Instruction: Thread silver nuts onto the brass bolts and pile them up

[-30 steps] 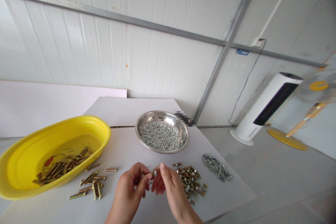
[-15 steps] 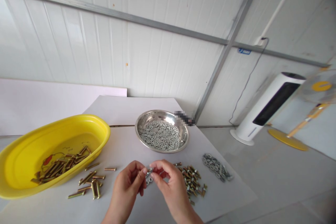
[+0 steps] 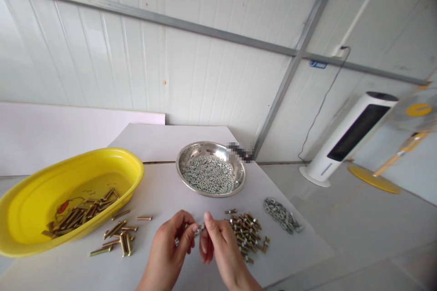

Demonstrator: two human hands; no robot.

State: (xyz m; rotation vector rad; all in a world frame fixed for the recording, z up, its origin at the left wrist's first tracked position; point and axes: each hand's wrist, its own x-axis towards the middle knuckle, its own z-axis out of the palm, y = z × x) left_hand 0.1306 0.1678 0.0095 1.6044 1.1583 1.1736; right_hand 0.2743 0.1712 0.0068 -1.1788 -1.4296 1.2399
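Observation:
My left hand, in the lower middle of the head view, is closed with thumb and forefinger pinching a bolt, mostly hidden by the fingers. Silvery nuts show at its fingertips, between the two hands. Close against them, my right hand has its thumb raised along its fingers, pinching at a small nut at the bolt's end. To the right lies a pile of brassy bolts with nuts on them. Left of my hands, loose bolts lie on the white table.
A steel bowl of small nuts stands beyond my hands. At left is a yellow basin holding bolts. Grey washers or rings are heaped near the right table edge. A white tower unit and yellow fan stand on the floor.
My right hand has turned, its thumb now pointing up and its fingers drawn down beside the left fingertips. My left hand has stayed nearly in place.

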